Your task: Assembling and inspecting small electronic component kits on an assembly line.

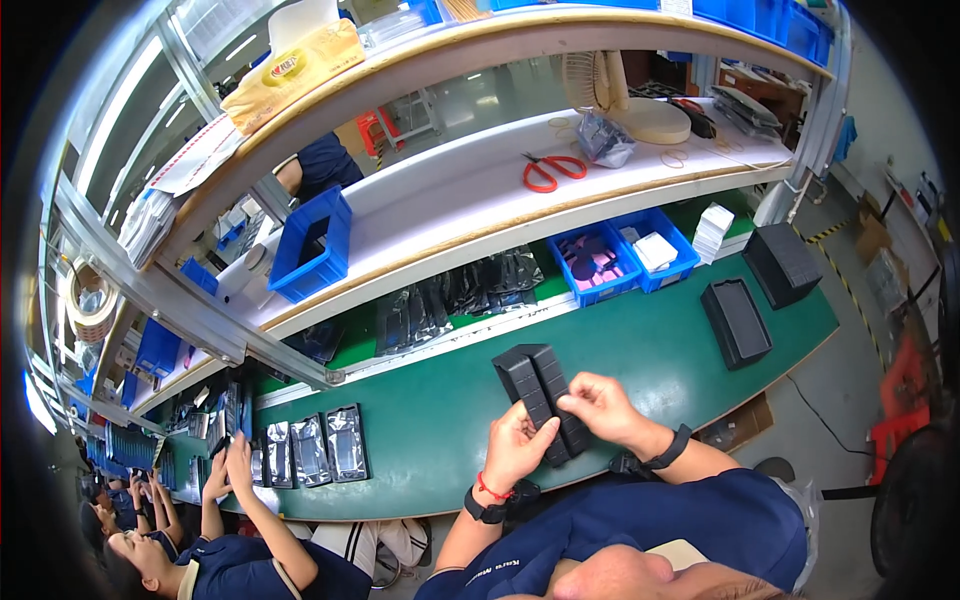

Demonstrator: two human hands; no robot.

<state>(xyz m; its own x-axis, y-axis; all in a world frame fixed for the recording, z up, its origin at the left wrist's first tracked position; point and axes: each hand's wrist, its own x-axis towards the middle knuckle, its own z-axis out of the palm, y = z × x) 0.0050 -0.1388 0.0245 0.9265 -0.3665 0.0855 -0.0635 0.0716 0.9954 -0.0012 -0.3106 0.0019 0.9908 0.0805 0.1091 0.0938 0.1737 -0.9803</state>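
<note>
In front of my body, above the green table, I hold a stack of black plastic trays (535, 380), tilted on its side with a gap running down its length. My left hand (518, 442) grips it from the left, thumb pressed on the near part. At the right side of the stack, the fingers of my right hand (603, 408) are bent and pinch its edge. Farther right on the table lies a single open black tray (738, 322), beside a taller stack of black trays (782, 264).
Film-wrapped black trays (346, 443) lie in a row at left, near a co-worker's hands (228, 468). Blue bins (590, 292) with pink and dark pieces and white boxes stand beneath the shelf. Red-handled scissors (553, 172) and a blue bin (312, 245) sit on the shelf.
</note>
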